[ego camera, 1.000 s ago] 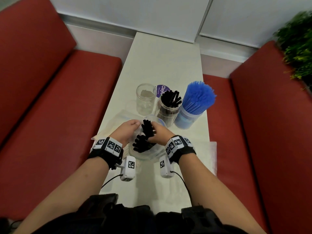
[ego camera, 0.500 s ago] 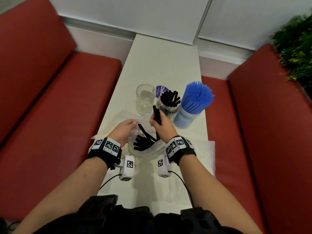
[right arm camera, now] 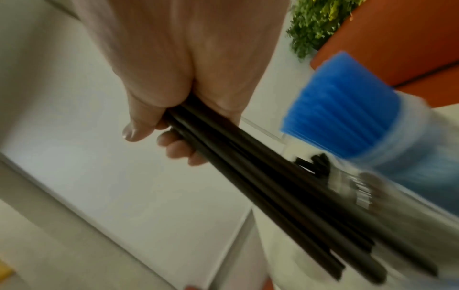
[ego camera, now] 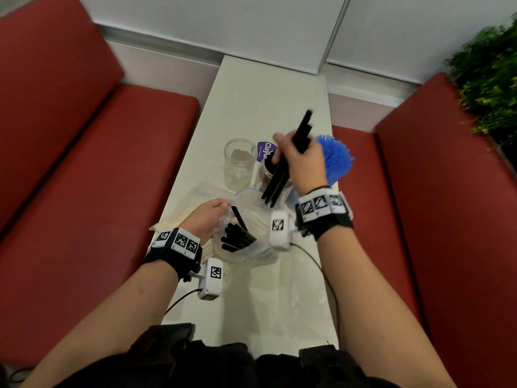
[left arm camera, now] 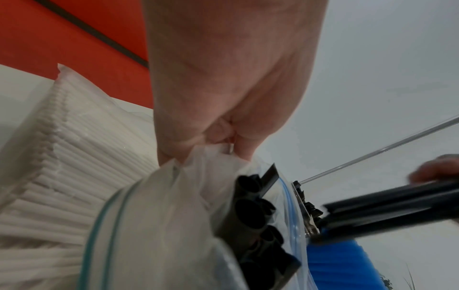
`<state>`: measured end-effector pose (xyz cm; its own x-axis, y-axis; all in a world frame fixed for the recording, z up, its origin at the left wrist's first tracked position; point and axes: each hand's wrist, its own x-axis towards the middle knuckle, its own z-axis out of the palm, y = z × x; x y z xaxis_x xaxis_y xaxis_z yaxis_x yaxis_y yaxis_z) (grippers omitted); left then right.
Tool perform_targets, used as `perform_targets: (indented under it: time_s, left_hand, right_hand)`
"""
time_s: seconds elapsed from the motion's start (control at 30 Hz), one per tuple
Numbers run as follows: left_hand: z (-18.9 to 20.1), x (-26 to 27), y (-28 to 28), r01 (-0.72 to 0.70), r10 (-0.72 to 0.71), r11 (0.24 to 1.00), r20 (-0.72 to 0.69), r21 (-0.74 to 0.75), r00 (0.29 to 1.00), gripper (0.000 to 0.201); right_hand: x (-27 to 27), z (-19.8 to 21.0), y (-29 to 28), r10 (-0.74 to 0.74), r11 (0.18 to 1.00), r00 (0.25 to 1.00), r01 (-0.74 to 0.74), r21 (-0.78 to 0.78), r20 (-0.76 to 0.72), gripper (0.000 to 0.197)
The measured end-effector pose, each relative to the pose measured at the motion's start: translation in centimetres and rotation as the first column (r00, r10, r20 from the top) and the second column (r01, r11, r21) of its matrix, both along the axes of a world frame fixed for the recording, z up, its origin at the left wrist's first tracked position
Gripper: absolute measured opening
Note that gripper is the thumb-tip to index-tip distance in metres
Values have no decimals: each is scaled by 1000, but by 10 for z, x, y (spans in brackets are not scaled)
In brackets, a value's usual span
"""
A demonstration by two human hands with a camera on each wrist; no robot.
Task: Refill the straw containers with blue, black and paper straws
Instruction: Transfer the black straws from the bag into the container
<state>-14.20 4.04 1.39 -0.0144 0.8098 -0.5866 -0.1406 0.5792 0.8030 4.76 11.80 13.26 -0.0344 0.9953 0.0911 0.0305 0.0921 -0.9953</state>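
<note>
Right hand [ego camera: 303,161] grips blurred black straws [ego camera: 282,175], hiding the jar; left hand [ego camera: 205,219] pinches the zip bag [ego camera: 251,214].

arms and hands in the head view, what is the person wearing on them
Both forearms are bare, with no sleeves and no gloves. Each wrist carries a black strap topped by a white band of square black-and-white markers. A small white camera box with a marker hangs under each wrist, and a thin black cable trails from each.
</note>
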Motion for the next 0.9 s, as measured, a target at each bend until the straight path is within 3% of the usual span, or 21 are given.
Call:
perform_targets:
  time_s: [0.1,0.2,0.33,0.73,0.9]
  left_hand:
    - [-1,0,2,8,-8,1000,-9,4,1000,26]
    - [-2,0,3,9,-9,1000,-13,0,1000,27]
    - [-3,-2,6,10,-10,1000,-17,3,1000,28]
    - [-6,-6,13,-11,12,1000,24,-23,1000,25]
    - [-9,-6,19,-9,10,999,16,-37,1000,27]
  right_hand:
    - [10,49,25,-139,973,988,150,178,-71,22]
    - [17,64,44,-211,940,970,235,245,-123,26]
    - [16,39,55,-263,943,963,269,198,-52,26]
    - [12,-45,69,-202,979,973,199,37,111,22]
    - [9,-38,73,-182,977,973,163,137,139,23]
